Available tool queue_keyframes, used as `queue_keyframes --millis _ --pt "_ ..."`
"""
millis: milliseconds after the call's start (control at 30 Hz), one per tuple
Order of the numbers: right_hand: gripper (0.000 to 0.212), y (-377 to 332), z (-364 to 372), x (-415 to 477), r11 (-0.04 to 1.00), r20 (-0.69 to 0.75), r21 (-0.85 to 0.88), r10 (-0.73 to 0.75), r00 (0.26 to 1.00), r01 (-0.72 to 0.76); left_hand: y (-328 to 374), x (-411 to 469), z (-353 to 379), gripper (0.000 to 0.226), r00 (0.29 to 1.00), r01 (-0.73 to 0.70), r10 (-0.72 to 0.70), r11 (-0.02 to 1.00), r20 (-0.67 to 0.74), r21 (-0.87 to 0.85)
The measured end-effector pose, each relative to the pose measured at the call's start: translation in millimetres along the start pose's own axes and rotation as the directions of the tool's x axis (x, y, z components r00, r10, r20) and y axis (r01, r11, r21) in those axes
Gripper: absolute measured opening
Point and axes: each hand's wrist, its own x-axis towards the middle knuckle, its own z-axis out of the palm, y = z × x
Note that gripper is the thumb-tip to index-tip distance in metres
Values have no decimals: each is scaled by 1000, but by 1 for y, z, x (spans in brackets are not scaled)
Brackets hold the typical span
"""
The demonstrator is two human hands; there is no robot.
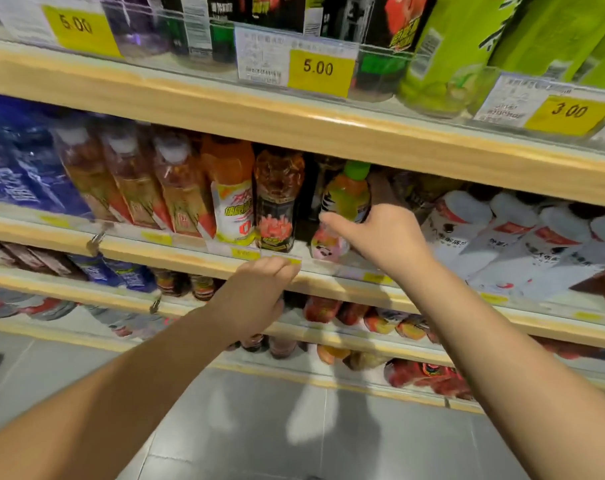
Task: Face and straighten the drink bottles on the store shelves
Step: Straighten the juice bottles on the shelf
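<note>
On the middle shelf (328,285) stands a bottle with a green cap (346,199) and an orange and black label. My right hand (384,237) grips it from the right, thumb across its front, fingers hidden behind it. To its left stand a dark bottle (277,202) with a red and black label and an orange-topped bottle (230,195). My left hand (259,292) rests on the shelf's front edge below the dark bottle, its fingers curled over the price strip.
Tea bottles (135,181) and blue water packs (14,161) fill the shelf's left; white bottles (522,237) lean at the right. The upper shelf (328,123) holds dark and green bottles behind yellow price tags. Lower shelves carry more drinks. Grey floor lies below.
</note>
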Motion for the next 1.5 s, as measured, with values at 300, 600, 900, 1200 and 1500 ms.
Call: queue_keyframes --millis 300,600,900,1200,1500 --pt "64 6 15 7 996 -49 91 2 999 3 -5 5 17 47 998 -15 16 1000 -56 13" --pt "50 14 22 7 974 -117 217 -41 992 66 10 -1 28 49 987 61 -68 997 -145 -49" --pt "54 10 21 -4 941 -164 327 -37 986 89 10 0 21 49 996 34 -28 997 -81 67" --pt "55 15 -1 -44 939 -230 334 -8 973 87 16 6 22 56 1000 7 -8 992 8 130" --pt "65 51 -38 -89 918 -344 372 -1 939 137 46 24 21 52 963 -270 270 962 -14 42"
